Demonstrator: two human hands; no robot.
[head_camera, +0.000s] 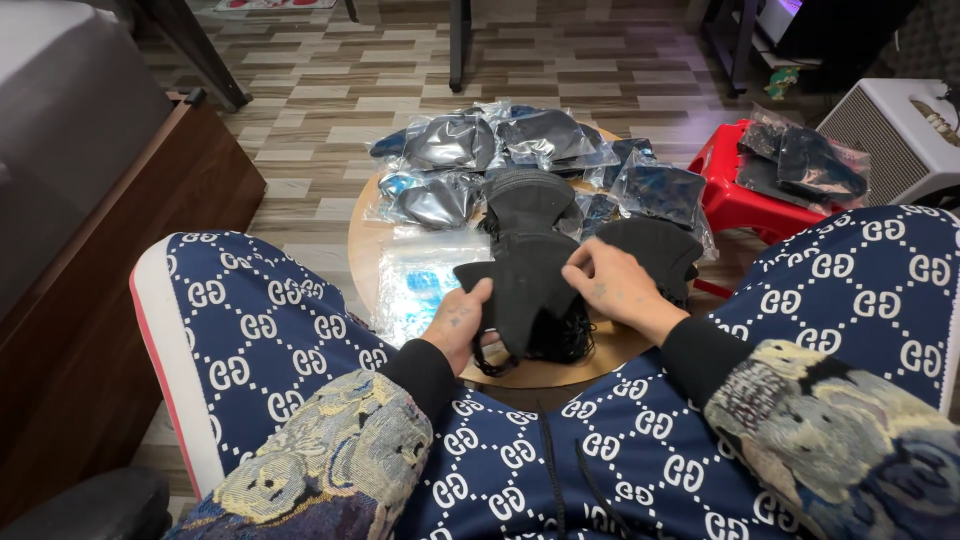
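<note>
Both hands, left (457, 318) and right (617, 285), pinch a black mask (527, 285), its long axis running left-right.

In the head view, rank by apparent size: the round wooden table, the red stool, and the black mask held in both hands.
1. Round wooden table, though mostly covered.
2. Red stool and black mask: look alike; the stool is partly hidden and farther off, so unranked.
</note>
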